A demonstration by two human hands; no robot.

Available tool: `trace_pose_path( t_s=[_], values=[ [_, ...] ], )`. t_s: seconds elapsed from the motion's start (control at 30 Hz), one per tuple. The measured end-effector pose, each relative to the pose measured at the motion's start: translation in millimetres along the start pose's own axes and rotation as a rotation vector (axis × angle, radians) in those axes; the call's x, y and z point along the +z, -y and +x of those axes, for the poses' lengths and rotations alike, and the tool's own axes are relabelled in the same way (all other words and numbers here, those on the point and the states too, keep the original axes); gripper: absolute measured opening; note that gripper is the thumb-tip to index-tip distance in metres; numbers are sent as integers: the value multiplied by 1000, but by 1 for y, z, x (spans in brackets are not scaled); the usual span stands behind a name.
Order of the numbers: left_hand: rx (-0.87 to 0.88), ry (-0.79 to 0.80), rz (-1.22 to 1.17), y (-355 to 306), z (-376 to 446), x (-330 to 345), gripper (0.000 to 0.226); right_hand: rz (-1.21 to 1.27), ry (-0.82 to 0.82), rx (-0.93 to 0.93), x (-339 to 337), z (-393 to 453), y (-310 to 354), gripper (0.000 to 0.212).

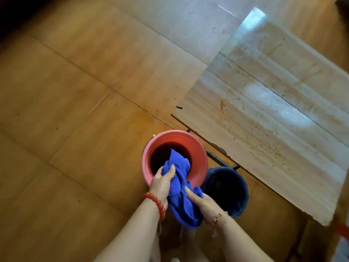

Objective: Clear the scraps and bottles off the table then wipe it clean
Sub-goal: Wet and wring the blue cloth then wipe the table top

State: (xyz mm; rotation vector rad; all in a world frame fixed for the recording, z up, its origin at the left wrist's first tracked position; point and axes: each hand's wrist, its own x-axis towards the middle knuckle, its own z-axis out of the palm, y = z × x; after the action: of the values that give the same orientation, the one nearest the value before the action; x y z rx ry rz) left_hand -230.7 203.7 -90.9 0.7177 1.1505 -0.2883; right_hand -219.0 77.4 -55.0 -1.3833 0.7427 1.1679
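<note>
I see both hands closed on the cloth (179,188) over the red bucket (198,148): left hand (162,183) bunches the far end, right hand (204,202) the near end. Soft, limp, probably wet-heavy; grip bunched folds.

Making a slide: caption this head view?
Both hands wring a blue cloth over a red bucket beside the stained table.

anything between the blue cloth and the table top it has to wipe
Nothing visible does. Both the left hand and right hand hold the blue cloth over the red bucket. The table, up and to the right, shows only orange stains, no bottles or scraps.
</note>
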Motion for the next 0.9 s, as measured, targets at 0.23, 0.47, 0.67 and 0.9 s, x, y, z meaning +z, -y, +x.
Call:
trace_pose_path(
  t_s=[0.23, 0.47, 0.67, 0.9],
  values=[
    [114, -304, 68, -2, 44, -4, 40, 235, -497, -24, -11, 58, 16, 31],
    [-42, -202, 106, 20, 113, -7, 43, 146, -448, 34, -17, 151, 21, 34],
    [-7, -219, 266, 53, 198, -20, 51, -601, -321, -245, -15, 271, -11, 35],
    [20, -257, 265, 93, 278, -43, 47, -1520, -78, -90, -20, 394, -68, 67]
  ],
)
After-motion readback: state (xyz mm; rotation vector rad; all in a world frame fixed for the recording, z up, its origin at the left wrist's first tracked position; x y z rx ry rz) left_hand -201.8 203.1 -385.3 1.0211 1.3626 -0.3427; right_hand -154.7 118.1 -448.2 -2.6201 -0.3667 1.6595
